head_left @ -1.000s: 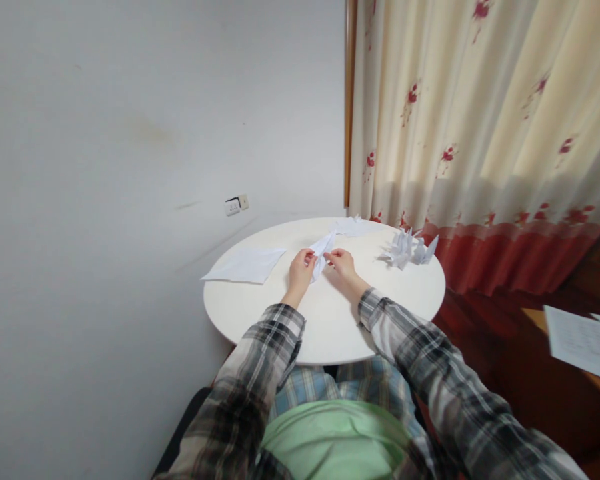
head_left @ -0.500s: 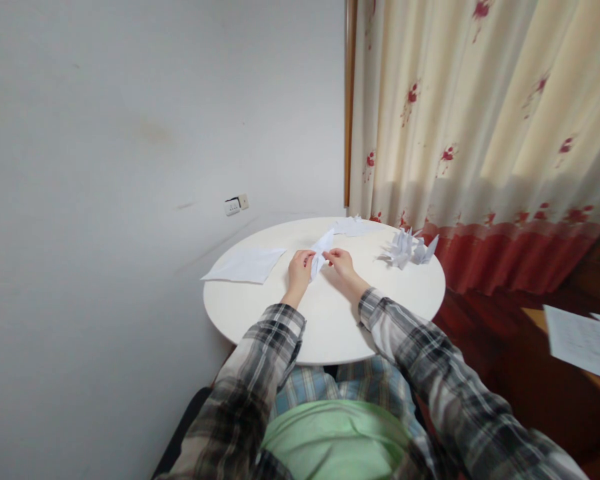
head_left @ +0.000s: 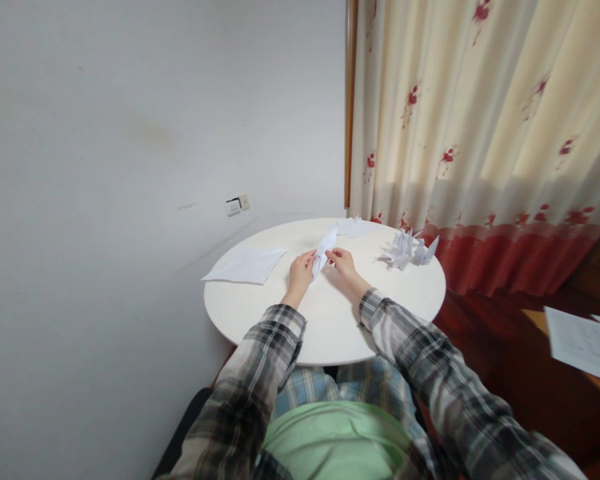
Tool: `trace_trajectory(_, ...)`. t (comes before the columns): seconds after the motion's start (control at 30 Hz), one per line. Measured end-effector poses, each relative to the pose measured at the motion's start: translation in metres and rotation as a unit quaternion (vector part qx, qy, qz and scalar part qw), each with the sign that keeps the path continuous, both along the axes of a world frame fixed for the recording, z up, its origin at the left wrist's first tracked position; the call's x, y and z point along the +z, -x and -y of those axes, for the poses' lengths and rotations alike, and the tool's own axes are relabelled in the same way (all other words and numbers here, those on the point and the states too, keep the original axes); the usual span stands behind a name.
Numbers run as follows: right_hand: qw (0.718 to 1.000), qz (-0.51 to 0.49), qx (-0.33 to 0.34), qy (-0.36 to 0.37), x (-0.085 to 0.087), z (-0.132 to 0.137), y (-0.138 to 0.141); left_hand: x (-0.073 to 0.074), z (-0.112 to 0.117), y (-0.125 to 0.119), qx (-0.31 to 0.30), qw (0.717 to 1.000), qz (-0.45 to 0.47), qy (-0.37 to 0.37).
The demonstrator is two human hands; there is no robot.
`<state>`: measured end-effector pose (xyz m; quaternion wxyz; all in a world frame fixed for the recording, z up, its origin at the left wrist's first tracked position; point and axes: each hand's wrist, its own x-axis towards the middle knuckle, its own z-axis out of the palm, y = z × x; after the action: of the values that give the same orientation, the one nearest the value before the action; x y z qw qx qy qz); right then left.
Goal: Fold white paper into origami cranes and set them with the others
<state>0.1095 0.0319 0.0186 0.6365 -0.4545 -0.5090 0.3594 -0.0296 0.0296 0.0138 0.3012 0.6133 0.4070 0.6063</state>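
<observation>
A folded piece of white paper (head_left: 325, 245), narrow and pointed at its far end, is held just above the round white table (head_left: 325, 327). My left hand (head_left: 301, 270) pinches its left edge, fingers closed. From the right, my right hand (head_left: 342, 260) grips the other edge between thumb and fingertips. The fingers cover part of the folds. Left of my hands lies a flat sheet of white paper (head_left: 245, 265). Several folded paper figures with pointed tips (head_left: 403, 250) stand in a cluster on the right side of the table.
More white paper (head_left: 357, 229) lies at the table's far edge. A wall with a socket (head_left: 233, 207) is on the left, and a floral curtain (head_left: 445, 120) hangs behind on the right. Written sheets (head_left: 583, 343) rest on a wooden surface at the far right.
The folded paper has tilted slightly, and its broad face now shows more between my hands. My right fingers have shifted a little along its edge.
</observation>
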Motion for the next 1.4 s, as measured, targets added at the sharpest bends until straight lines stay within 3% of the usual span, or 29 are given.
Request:
trace_trajectory(0.3,0.996,-0.053,0.059,0.04,-0.001,0.003,0.003,0.004,0.005,0.003,0.077,0.996,-0.032,-0.019)
trace_trajectory(0.73,0.97,-0.158,0.147,0.114,-0.007,0.001,0.003,0.002,0.006,0.0,0.052,0.995,-0.07,-0.05)
trace_trajectory(1.07,0.97,-0.16,0.131,0.128,-0.013,-0.003,0.002,0.001,0.006,-0.002,0.037,0.996,-0.07,-0.044)
trace_trajectory(1.4,0.98,-0.124,0.105,0.113,-0.012,0.0,0.003,-0.002,0.0,-0.001,0.074,0.989,-0.126,-0.038)
